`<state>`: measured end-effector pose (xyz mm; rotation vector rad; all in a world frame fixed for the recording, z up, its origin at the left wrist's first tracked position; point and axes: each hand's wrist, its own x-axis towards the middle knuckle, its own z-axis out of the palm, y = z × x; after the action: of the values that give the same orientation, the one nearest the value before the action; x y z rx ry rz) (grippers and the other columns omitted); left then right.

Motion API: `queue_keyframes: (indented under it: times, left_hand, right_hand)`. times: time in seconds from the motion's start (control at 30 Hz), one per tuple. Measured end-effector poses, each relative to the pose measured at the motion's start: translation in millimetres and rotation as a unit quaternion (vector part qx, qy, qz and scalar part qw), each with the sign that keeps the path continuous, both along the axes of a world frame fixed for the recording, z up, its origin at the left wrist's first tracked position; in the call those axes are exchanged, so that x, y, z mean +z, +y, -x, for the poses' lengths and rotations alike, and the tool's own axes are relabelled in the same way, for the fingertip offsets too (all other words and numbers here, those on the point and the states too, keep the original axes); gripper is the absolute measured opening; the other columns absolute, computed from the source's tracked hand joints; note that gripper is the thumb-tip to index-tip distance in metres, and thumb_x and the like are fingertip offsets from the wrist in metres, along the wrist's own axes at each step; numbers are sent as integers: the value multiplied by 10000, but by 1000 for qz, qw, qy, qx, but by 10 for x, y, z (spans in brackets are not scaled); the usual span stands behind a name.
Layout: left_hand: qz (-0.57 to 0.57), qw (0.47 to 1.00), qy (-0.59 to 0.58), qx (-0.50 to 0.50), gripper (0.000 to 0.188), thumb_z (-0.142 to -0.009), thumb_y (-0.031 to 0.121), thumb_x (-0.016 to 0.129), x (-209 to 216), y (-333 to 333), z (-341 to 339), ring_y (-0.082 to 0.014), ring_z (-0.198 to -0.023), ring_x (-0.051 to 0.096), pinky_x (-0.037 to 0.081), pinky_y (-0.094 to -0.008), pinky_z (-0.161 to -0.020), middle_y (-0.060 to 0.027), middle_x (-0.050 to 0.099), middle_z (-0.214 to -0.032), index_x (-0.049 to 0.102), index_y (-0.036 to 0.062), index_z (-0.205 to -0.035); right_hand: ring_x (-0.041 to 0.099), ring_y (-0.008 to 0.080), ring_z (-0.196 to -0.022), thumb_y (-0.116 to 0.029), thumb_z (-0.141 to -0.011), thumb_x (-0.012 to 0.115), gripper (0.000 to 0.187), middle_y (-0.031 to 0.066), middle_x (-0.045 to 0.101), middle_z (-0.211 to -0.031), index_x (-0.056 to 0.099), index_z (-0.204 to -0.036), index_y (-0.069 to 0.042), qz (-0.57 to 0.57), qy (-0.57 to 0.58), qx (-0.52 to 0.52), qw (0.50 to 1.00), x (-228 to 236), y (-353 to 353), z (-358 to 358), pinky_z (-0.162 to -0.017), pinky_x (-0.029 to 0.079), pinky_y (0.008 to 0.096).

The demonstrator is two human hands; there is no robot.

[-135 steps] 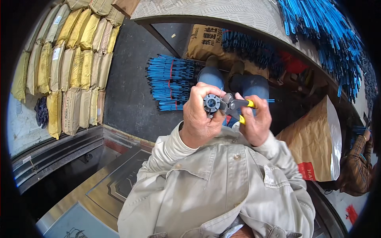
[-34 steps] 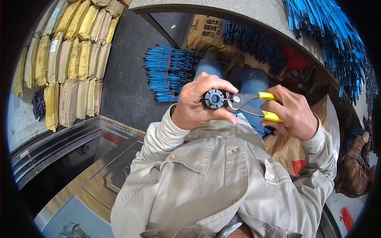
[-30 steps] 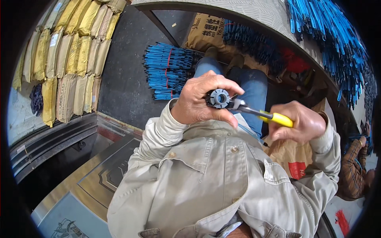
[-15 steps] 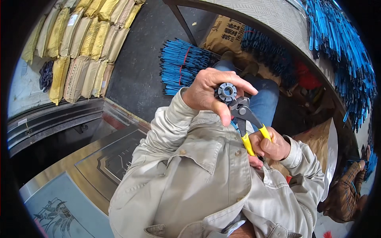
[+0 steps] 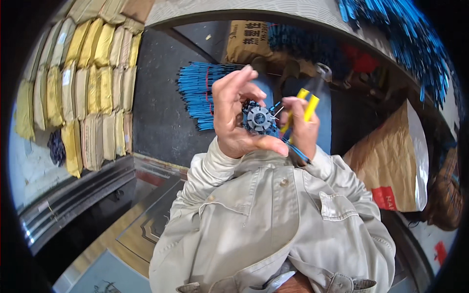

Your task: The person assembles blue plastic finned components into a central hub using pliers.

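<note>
My left hand (image 5: 227, 115) curls round a round grey slotted hub (image 5: 260, 118), fingers above it and thumb stretched below. Short dark and blue pieces crowd round the hub's rim. Close beside it, my right hand (image 5: 304, 128) is closed on pliers with yellow handles (image 5: 311, 108). Their dark metal head (image 5: 322, 73) points away from me and is smeared by motion. Thin blue rods (image 5: 297, 151) stick out below the right hand, and a few rod ends show between the two hands. Exactly how the right fingers grip these rods is hidden.
Bundled blue rods (image 5: 193, 95) lie on the dark floor beyond my left hand. More rods (image 5: 410, 44) hang over the table edge (image 5: 293, 14). Yellow and tan sacks (image 5: 93, 88) are stacked at left. A brown paper sack (image 5: 386, 156) stands at right, near a person's sleeve (image 5: 445, 195).
The pliers have left the hub and swung round, head now pointing away from me. My right hand has moved up beside the hub, with blue rods below it. The whole view has shifted.
</note>
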<state>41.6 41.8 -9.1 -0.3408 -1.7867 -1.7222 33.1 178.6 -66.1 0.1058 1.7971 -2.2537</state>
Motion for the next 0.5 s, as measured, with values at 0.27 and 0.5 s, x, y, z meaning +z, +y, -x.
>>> queue_keyframes:
  times: [0.27, 0.5]
  left_hand:
    - [66, 996, -37, 56, 909, -559, 346, 840, -119, 114, -103, -207, -892, 571, 476, -326, -811, -165, 528, -1132, 396, -56, -1243]
    - [168, 975, -145, -30, 371, -684, -14, 692, 42, -174, -175, -184, -833, 577, 466, -315, -758, -120, 605, -945, 542, -4, -1023]
  right_hand:
    - [506, 98, -631, -108, -880, 586, 122, 36, 544, -790, 614, -912, 6, 75, 63, -26, 995, -95, -449, 66, -567, 404, 211]
    - [544, 147, -876, -91, -862, 587, 188, 120, 578, -980, 613, -1024, 1, -162, 361, 35, 918, 188, -39, 340, -734, 435, 268]
